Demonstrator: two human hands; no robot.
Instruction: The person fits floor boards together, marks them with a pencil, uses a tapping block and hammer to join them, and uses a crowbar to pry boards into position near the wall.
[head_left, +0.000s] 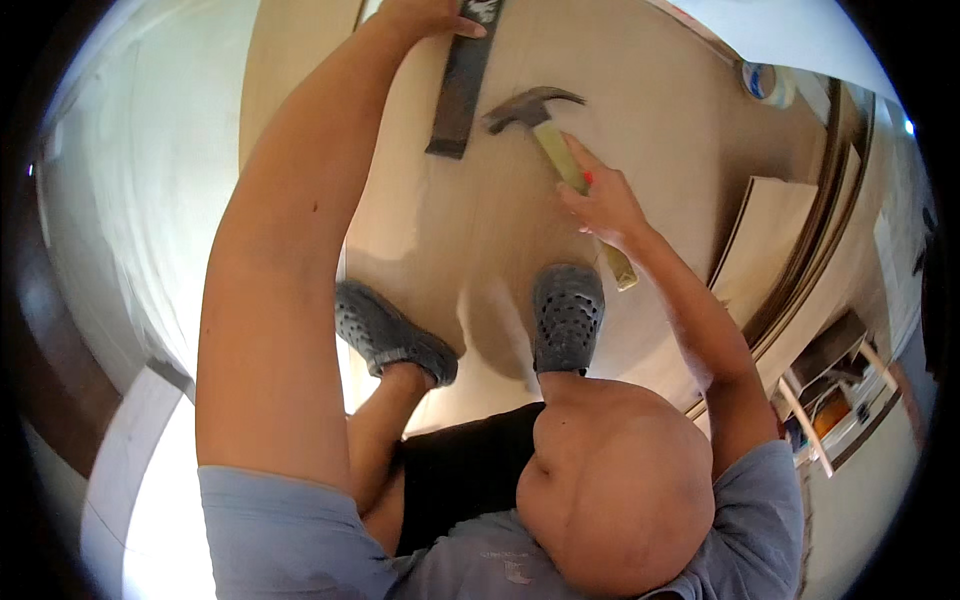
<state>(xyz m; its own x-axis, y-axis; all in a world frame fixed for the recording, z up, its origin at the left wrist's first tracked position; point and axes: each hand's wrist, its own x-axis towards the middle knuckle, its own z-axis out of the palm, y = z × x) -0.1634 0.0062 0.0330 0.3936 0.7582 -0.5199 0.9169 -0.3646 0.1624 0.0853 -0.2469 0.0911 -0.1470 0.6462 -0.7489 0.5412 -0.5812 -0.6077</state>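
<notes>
At the top of the view my left hand (430,20) grips a long, flat black strip (455,100) that lies on the pale wooden board (460,210), its free end pointing toward me. To the right of the strip, my right hand (600,200) holds a claw hammer (545,135) by its yellowish handle, fingers wrapped round it. The dark head is raised just beside the strip's lower part, not visibly touching it, and the handle's end sticks out below my hand.
My feet in grey perforated clogs (395,330) are on the board below my hands. At the right stand stacked wooden panels (775,230), a tape roll (765,82) and a wooden-framed item with small objects (835,390). A pale board (130,450) is at the lower left.
</notes>
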